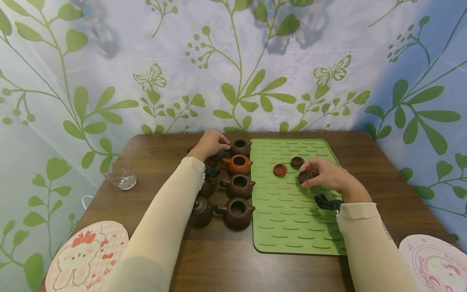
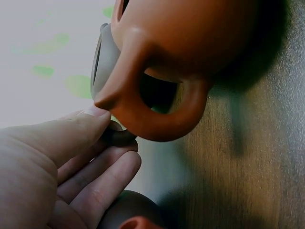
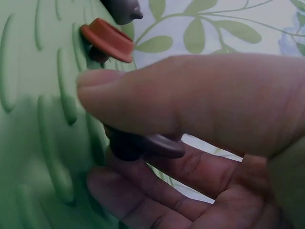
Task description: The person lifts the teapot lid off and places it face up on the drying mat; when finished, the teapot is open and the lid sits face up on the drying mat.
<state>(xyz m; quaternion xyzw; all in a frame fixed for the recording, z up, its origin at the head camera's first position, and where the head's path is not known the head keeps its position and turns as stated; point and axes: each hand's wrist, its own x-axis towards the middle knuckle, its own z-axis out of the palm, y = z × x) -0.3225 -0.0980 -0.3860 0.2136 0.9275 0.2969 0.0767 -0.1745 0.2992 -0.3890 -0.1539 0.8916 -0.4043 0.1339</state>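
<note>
At the far end of a row of teapots, my left hand (image 1: 211, 144) pinches the handle (image 2: 120, 136) of a dark brown lidless teapot (image 1: 241, 147). Beside it stands an orange-red lidless teapot (image 1: 239, 162), whose handle (image 2: 164, 126) shows large in the left wrist view. Over the green mat (image 1: 284, 219), my right hand (image 1: 324, 176) holds a dark brown teapot lid (image 1: 304, 177) between thumb and fingers. An orange-red lid (image 1: 279, 170) and another dark lid (image 1: 297, 162) lie near it; the right wrist view shows the orange-red lid resting knob down.
Two more lidless dark teapots (image 1: 238, 211) stand along the mat's left edge. Left of them is a column of teapots, partly behind my left arm, with a lidded one (image 1: 200, 211) nearest. A clear glass (image 1: 127, 180) and round placemats (image 1: 87, 255) lie toward the table's sides.
</note>
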